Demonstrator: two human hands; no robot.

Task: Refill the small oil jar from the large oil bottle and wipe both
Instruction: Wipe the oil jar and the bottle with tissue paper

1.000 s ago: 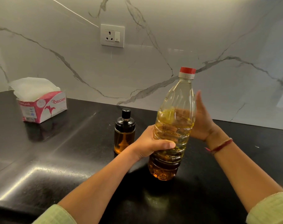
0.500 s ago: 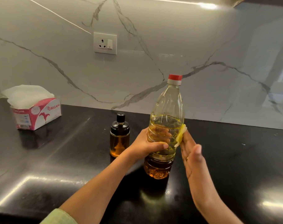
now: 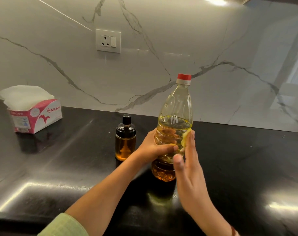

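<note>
The large oil bottle (image 3: 174, 116) stands on the black counter (image 3: 59, 167), red cap (image 3: 184, 77) on. The left hand (image 3: 153, 147) wraps its fingers round the bottle's middle. The right hand (image 3: 189, 171) is flat, fingers straight, pressing a yellowish wad (image 3: 185, 137) (tissue, I think) against the bottle's right side. The small oil jar (image 3: 125, 142) sits just left of the bottle, and the ORIGAMI tissue box (image 3: 36, 114) is much further left.

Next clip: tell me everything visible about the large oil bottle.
The large oil bottle is clear ribbed plastic with a red cap on a white collar, roughly half full of yellow-amber oil. It stands on the black counter, top leaning slightly right, just right of the small oil jar. The left hand grips its ribbed middle; the flat right hand presses a yellowish wipe against its right side.
</note>
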